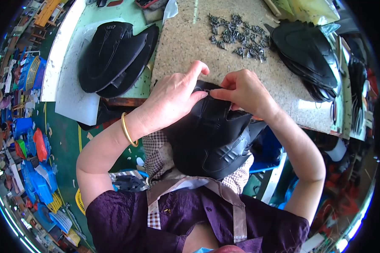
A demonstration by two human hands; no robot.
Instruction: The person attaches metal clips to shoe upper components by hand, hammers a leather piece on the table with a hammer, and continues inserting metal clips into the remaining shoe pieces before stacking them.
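Note:
A black moulded piece (211, 139) lies across the lap, its far edge raised against the speckled tabletop's front edge. My left hand (179, 95) pinches that far edge between thumb and fingers, with the index finger bent upward. Close beside it, my right hand (240, 90) is closed at the same edge, thumb and index fingertips meeting near my left thumb. A small metallic bit (207, 91) shows between the fingertips, too small to make out clearly. Beyond the hands, several small dark metal parts (240, 36) lie scattered on the speckled tabletop (177, 46).
Stacked black pieces (109, 55) lie on the left of the table, and another black stack (306, 55) is at the right. Yellowish plastic (308, 10) sits at the back right. Blue baskets (40, 181) stand on the green floor (63, 139) at left.

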